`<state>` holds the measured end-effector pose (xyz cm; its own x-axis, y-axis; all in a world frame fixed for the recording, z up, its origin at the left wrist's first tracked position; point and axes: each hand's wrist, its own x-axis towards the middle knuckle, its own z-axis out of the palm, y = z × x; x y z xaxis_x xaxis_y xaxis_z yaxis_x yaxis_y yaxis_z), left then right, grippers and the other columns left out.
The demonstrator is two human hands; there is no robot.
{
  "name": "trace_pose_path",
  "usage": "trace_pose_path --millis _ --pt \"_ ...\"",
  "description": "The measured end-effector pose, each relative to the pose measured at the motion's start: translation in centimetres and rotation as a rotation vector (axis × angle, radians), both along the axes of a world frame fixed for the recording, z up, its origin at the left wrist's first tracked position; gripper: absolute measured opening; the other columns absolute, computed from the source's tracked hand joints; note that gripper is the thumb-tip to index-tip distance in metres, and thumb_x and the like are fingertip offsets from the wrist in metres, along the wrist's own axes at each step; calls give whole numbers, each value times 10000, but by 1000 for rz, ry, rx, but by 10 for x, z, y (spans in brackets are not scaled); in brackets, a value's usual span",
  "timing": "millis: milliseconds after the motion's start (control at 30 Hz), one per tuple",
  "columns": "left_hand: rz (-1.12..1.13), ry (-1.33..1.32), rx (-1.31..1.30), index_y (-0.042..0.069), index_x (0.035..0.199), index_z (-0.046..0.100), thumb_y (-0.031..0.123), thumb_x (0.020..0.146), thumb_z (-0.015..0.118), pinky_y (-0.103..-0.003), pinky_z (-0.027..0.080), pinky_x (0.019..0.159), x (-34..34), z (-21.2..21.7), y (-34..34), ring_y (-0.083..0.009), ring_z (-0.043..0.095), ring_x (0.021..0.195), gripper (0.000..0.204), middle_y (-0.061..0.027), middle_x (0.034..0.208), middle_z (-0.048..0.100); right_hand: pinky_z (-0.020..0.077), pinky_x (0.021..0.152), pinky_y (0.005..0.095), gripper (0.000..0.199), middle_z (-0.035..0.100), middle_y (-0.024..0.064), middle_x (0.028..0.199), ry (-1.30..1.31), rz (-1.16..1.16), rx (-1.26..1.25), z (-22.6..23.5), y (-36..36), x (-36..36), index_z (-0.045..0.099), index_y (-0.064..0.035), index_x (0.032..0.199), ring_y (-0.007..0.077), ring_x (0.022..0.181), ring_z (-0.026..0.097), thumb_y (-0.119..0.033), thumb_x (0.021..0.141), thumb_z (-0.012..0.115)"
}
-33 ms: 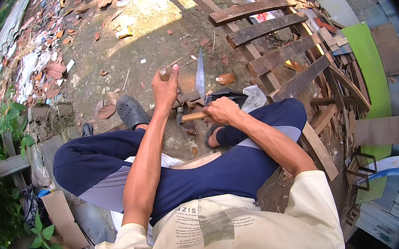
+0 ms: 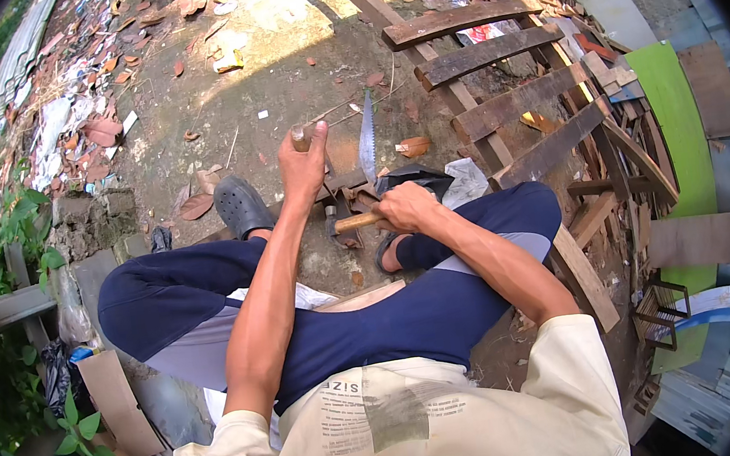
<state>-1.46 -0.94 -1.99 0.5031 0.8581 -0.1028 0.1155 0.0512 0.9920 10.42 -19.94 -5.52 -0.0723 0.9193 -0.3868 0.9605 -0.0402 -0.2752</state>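
Observation:
My left hand (image 2: 304,165) is closed around a short brown wooden piece (image 2: 300,137). Its end pokes out above my fingers; the rest is hidden in my grip, so I cannot tell whether it is a tool handle. My right hand (image 2: 409,207) grips a hammer (image 2: 357,222) by its light wooden handle, the dark metal head pointing left, below my left hand. Dark wood pieces (image 2: 343,181) lie on the ground between my hands and feet, partly covered by them. Just beyond my right hand, a saw blade (image 2: 367,142) points away from me.
A slatted wooden frame (image 2: 489,56) lies at the far right, with loose boards (image 2: 584,284) nearer me. Black plastic (image 2: 418,179) lies beside my right hand. My grey clog (image 2: 241,204) rests on the ground at left. A broken block (image 2: 93,214) and green plants (image 2: 1,238) stand further left.
The hammer head has dropped slightly toward me, with a small tilt of its handle. My left hand stays in nearly the same place with its grip unchanged.

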Motion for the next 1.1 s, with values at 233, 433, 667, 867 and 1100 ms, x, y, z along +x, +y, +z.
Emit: trace_pose_path --millis 233,433,667,867,1100 --pt "-27 -75 -40 74 802 626 394 986 748 -274 397 549 -3 -14 16 -68 496 605 389 38 697 577 616 734 465 284 782 155 922 -42 -222 -33 15 11 0 788 -112 964 347 860 773 -368 852 739" --pt "-155 -305 -310 98 762 560 245 974 723 -287 382 534 -3 -14 24 -90 463 572 305 21 631 479 617 814 439 262 793 175 985 -205 -400 -208 39 4 30 817 -56 977 341 923 782 -242 821 718" --pt "-274 -74 -126 70 727 608 285 960 741 -285 381 528 11 -18 6 -89 501 548 344 14 608 548 600 854 479 396 766 245 1042 -117 -612 -242 49 1 45 792 -11 1016 393 991 756 -384 912 709" --pt "85 -127 -93 76 715 610 333 968 751 -289 389 505 12 -10 26 -85 512 534 387 14 611 565 547 823 577 531 734 314 940 1 -748 -76 14 -7 43 741 34 951 486 934 715 -469 1019 587" --pt "84 -178 -239 59 821 615 482 971 742 -297 474 560 9 7 34 -117 570 596 466 -8 669 569 573 863 479 751 741 289 1001 426 -890 -188 24 23 38 703 83 1049 412 974 740 -657 921 666"
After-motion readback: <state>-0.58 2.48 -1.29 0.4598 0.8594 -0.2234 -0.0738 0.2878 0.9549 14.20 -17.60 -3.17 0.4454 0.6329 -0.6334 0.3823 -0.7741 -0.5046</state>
